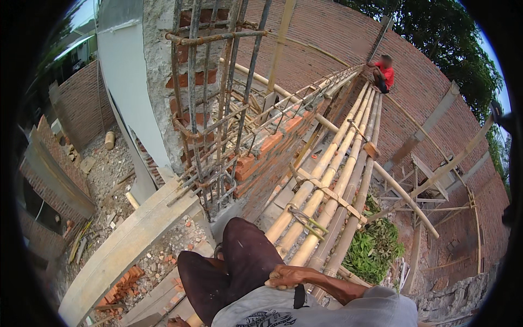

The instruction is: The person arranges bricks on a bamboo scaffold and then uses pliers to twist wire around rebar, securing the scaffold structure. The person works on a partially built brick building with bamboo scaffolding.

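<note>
My right hand lies with curled fingers on my thigh in dark trousers, right by the near ends of several bamboo poles. Whether it grips anything is hidden. The poles are lashed side by side into a walkway along the top of a brick wall. Only a sliver of skin at the lower edge, perhaps my left hand, shows. A rebar cage stands upright just ahead of my knees, beside a rough concrete column.
Another person in a red shirt crouches at the far end of the poles. A plank slopes down at left over rubble and loose bricks. To the right are a long drop, green plants and bamboo scaffolding.
</note>
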Action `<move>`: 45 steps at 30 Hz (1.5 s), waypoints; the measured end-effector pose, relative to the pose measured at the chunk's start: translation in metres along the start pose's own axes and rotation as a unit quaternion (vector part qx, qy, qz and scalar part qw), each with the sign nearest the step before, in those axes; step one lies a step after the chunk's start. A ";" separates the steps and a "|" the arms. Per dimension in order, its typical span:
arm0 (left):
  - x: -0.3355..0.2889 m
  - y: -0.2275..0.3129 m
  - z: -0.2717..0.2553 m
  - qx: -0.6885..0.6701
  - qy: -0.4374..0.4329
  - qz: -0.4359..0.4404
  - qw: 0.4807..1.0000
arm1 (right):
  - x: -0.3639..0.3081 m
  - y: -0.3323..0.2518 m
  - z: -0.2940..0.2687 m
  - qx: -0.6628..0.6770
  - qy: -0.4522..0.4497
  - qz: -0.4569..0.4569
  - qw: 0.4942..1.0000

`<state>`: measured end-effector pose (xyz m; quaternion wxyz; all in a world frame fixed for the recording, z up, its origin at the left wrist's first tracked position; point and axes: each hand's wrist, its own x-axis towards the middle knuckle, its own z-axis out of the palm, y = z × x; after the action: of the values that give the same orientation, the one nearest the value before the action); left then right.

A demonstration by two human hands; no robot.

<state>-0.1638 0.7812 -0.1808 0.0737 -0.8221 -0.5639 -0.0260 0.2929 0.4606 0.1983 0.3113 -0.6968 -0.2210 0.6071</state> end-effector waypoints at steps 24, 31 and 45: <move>0.018 0.052 -0.068 0.032 0.063 0.188 0.980 | 0.023 0.053 0.014 0.180 0.122 0.058 0.974; 0.013 0.049 -0.059 0.017 0.063 0.197 0.978 | 0.025 0.055 0.014 0.165 0.126 0.063 0.976; 0.012 0.036 -0.041 -0.020 0.080 0.220 0.972 | 0.029 0.061 0.011 0.161 0.116 0.082 0.977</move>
<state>-0.1241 0.7728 -0.1426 0.1057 -0.9226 -0.3610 -0.0858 0.2829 0.4391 0.1338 0.3923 -0.7190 -0.0247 0.5731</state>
